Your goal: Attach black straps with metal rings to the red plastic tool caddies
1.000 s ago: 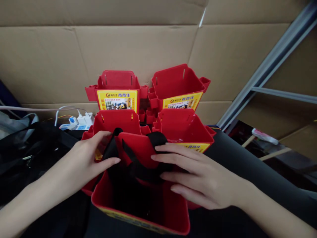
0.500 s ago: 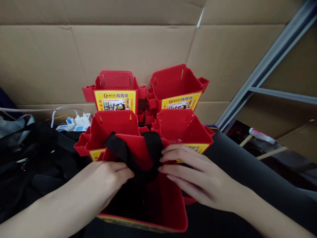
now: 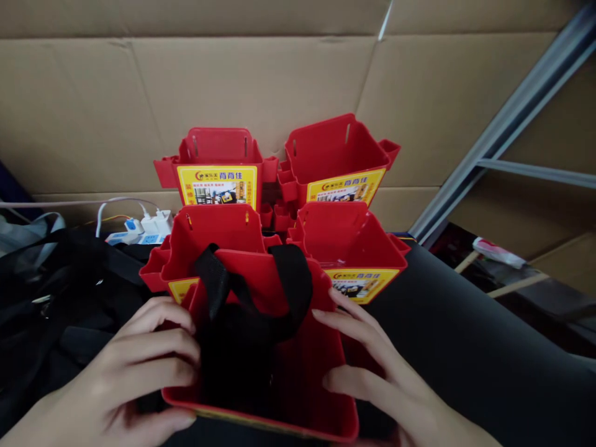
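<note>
In front of me is a red plastic tool bucket (image 3: 321,379), its mouth facing up toward me. A black webbing strap (image 3: 298,292) loops over its back wall and hangs down inside, where the bottom is dark. My left hand (image 3: 149,366) grips the left wall, fingers over the rim and thumb by the front edge. On the right wall, my right hand (image 3: 372,360) holds the rim with its fingertips inside. Behind the held bucket stand more red buckets with yellow labels, among them a front-left bucket (image 3: 218,230) and a front-right bucket (image 3: 344,239).
Two further red buckets, back left (image 3: 218,146) and back right (image 3: 333,152), stand against a cardboard wall (image 3: 251,81). Black straps and bags (image 3: 60,310) lie heaped at left, near a power strip (image 3: 139,236) with plugs. A metal frame (image 3: 503,124) rises at right beside the black surface (image 3: 447,310).
Both hands have let go of the black strap and moved down and outward to the bucket's side walls. The strap now hangs loose over the back wall. The view has shifted slightly.
</note>
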### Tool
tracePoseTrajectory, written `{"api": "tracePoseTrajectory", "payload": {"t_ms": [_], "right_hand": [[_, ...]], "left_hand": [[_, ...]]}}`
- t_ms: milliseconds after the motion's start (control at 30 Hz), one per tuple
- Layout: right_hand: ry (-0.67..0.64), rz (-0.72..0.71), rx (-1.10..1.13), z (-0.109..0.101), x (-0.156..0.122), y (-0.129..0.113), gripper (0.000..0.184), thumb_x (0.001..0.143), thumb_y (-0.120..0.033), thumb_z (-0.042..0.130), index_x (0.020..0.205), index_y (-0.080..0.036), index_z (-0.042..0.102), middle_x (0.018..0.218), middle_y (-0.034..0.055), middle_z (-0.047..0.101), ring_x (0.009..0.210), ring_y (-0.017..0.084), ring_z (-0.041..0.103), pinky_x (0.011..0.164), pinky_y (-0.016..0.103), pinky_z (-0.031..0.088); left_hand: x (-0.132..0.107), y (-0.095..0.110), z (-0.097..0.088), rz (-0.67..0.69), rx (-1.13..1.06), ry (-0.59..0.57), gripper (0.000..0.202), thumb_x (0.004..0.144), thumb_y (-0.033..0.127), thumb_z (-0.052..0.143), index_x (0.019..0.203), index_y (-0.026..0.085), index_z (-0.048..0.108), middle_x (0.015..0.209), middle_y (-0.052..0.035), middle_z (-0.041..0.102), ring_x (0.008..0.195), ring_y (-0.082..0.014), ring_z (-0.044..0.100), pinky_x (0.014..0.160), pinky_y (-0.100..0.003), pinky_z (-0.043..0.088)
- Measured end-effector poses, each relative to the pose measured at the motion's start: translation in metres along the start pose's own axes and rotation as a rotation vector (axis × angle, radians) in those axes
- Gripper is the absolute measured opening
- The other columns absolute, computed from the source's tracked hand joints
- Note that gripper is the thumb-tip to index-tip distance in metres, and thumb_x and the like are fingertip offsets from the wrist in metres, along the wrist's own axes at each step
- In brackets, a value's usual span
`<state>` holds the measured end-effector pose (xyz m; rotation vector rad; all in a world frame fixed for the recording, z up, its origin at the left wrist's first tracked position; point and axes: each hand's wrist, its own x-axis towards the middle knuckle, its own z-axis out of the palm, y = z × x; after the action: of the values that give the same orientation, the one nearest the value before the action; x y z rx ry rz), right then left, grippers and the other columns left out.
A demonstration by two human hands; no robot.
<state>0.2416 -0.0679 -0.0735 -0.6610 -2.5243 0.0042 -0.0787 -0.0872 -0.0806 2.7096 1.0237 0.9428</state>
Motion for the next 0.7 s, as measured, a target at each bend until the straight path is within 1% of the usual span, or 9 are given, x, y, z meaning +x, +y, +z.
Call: {"api": "tracePoseTrajectory", "payload": {"t_ms": [67,167,267,367,500,600,633,667,700], "right_hand": [[-0.006,0.044,0.016,0.002,0.002,-0.001,0.029,0.069,-0.042,0.069,0.088,-0.021,0.062,0.139,0.0082,0.037,0.137,0.028,0.019,0.1,0.043,0.041],[-0.016,0.034,0.032,0.001,0.003,-0.001,0.025,0.07,-0.039,0.069,0.085,-0.02,0.062,0.139,0.0082,0.037,0.137,0.028,0.02,0.099,0.043,0.042],[-0.004,0.029,0.049,0.0,0.002,-0.002,0.026,0.07,-0.041,0.069,0.083,-0.019,0.062,0.138,0.0089,0.038,0.137,0.029,0.019,0.098,0.045,0.042],[-0.035,0.113,0.028,-0.001,0.002,-0.007,0.023,0.071,-0.04,0.068,0.08,-0.019,0.062,0.138,0.0086,0.039,0.137,0.028,0.019,0.098,0.044,0.043],[-0.091,0.168,-0.002,-0.007,0.006,-0.019,0.013,0.076,-0.033,0.063,0.072,-0.02,0.063,0.137,0.0051,0.042,0.137,0.028,0.019,0.1,0.044,0.041],[-0.098,0.159,-0.038,-0.012,0.004,-0.024,0.012,0.078,-0.027,0.061,0.068,-0.022,0.064,0.134,0.002,0.047,0.138,0.029,0.016,0.103,0.049,0.035],[-0.096,0.136,-0.043,-0.014,0.0,-0.023,0.013,0.078,-0.027,0.061,0.066,-0.022,0.063,0.136,0.0013,0.045,0.137,0.03,0.017,0.103,0.05,0.034],[-0.092,0.113,-0.047,-0.016,-0.007,-0.021,0.013,0.077,-0.027,0.062,0.065,-0.022,0.063,0.138,0.0008,0.043,0.137,0.031,0.018,0.102,0.051,0.034],[-0.085,0.106,-0.054,-0.018,-0.015,-0.018,0.013,0.075,-0.027,0.063,0.064,-0.021,0.063,0.14,0.0007,0.04,0.136,0.033,0.02,0.101,0.051,0.035]], "left_hand": [[-0.001,-0.002,0.007,0.023,0.011,-0.011,0.018,0.079,0.031,0.058,0.063,0.021,0.058,0.065,-0.0033,0.06,0.08,-0.0201,0.053,0.084,-0.04,0.042],[-0.002,-0.004,0.012,0.038,0.012,0.009,0.03,0.08,0.031,0.058,0.054,0.019,0.049,0.056,-0.0007,0.053,0.071,-0.0173,0.052,0.082,-0.039,0.043],[-0.001,-0.004,0.014,0.06,-0.016,0.039,0.036,0.08,0.033,0.058,0.051,0.018,0.042,0.054,0.0005,0.051,0.067,-0.0157,0.052,0.08,-0.039,0.043],[0.001,-0.005,0.014,0.054,-0.029,0.017,0.037,0.079,0.032,0.059,0.051,0.018,0.039,0.052,0.0017,0.05,0.063,-0.0145,0.051,0.077,-0.038,0.045],[0.003,-0.005,0.011,0.063,-0.006,-0.066,0.031,0.074,0.026,0.065,0.054,0.019,0.042,0.054,0.0025,0.051,0.064,-0.0141,0.052,0.075,-0.037,0.047],[-0.001,-0.003,0.013,0.109,-0.021,-0.02,0.027,0.076,0.026,0.064,0.055,0.019,0.049,0.054,0.0019,0.055,0.066,-0.0154,0.056,0.078,-0.038,0.049],[-0.004,-0.001,0.016,0.12,-0.027,0.014,0.022,0.079,0.028,0.061,0.059,0.021,0.054,0.058,0.001,0.059,0.071,-0.017,0.06,0.082,-0.04,0.049],[-0.007,0.0,0.019,0.119,-0.02,0.047,0.016,0.082,0.029,0.057,0.067,0.023,0.061,0.067,0.0,0.065,0.079,-0.0189,0.063,0.087,-0.041,0.049],[-0.012,0.002,0.024,0.101,0.003,0.07,0.013,0.085,0.028,0.054,0.081,0.027,0.066,0.08,-0.0008,0.07,0.09,-0.0203,0.064,0.091,-0.04,0.049]]}}
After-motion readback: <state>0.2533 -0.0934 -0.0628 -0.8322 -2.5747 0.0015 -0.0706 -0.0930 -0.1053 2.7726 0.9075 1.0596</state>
